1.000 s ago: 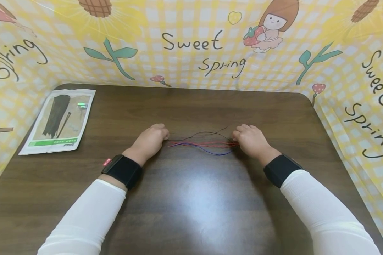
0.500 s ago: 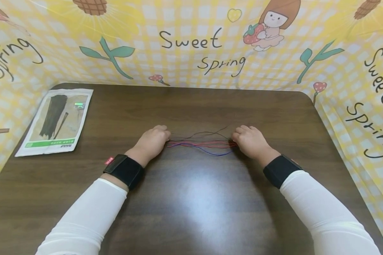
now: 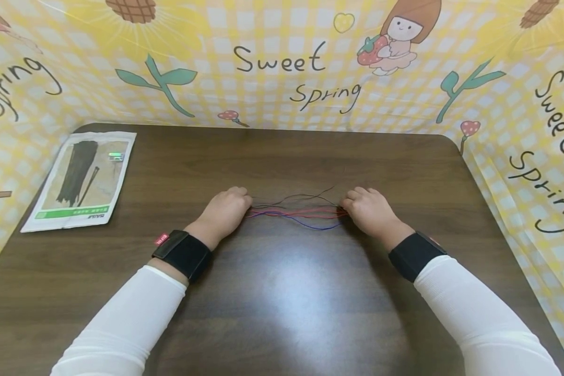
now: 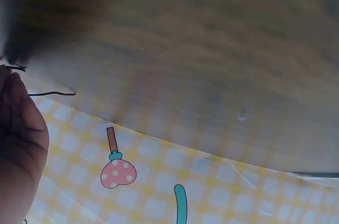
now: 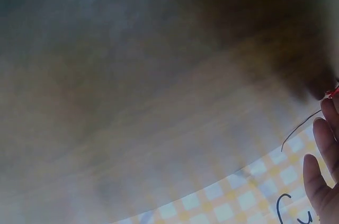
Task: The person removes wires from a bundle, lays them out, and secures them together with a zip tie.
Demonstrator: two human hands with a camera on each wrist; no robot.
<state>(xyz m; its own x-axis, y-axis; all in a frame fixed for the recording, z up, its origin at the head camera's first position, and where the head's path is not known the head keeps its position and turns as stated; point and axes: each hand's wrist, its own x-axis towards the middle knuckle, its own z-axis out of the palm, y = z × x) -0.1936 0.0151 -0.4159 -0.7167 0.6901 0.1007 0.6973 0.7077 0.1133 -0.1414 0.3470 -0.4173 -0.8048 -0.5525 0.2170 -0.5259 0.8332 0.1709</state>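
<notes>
Thin wires in black, red and blue (image 3: 319, 228) stretch loosely between the two hands, over the middle of the brown table (image 3: 282, 162). At their left ends, my left hand (image 3: 222, 213) pinches the bundle, its fingertips mostly hidden under the back of the hand. My right hand (image 3: 371, 211) pinches the wires at the other end. A black wire end (image 4: 53, 93) pokes out past the left fingers in the left wrist view. In the right wrist view a red wire (image 5: 332, 92) shows at the fingertips, and a dark wire end (image 5: 299, 126) sticks out beside them.
A flat white packet (image 3: 82, 180) with a green stripe and a picture of dark strips lies at the table's left side. A yellow checked cloth (image 3: 263, 109) with printed figures stands along the back and both sides of the table.
The left hand has shifted slightly right, covering the left wire ends that showed before. The right hand and the wires are almost unchanged, and the head view has turned a little.
</notes>
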